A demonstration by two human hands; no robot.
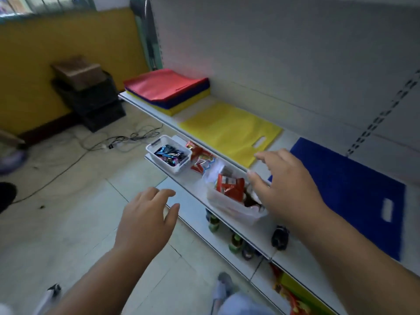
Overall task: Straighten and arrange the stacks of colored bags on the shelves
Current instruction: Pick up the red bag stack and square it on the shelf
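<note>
Both hands hang apart, fingers loose, holding nothing: left hand (145, 220) off the shelf (281, 142) edge, right hand (286, 180) between yellow bag (227, 130) and blue bag (345, 187).

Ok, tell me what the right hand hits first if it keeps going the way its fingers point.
Most likely the yellow bag lying flat on the shelf: the right hand points its open fingers toward the bag's near corner. Depth is unclear.

Both bare arms stretched forward, hands open and holding nothing.

The left hand (145, 218) hangs lower, palm down, fingers loosely spread. The right hand (287, 185) reaches farther ahead and higher, fingers relaxed and splayed, thumb out to its left.
</note>
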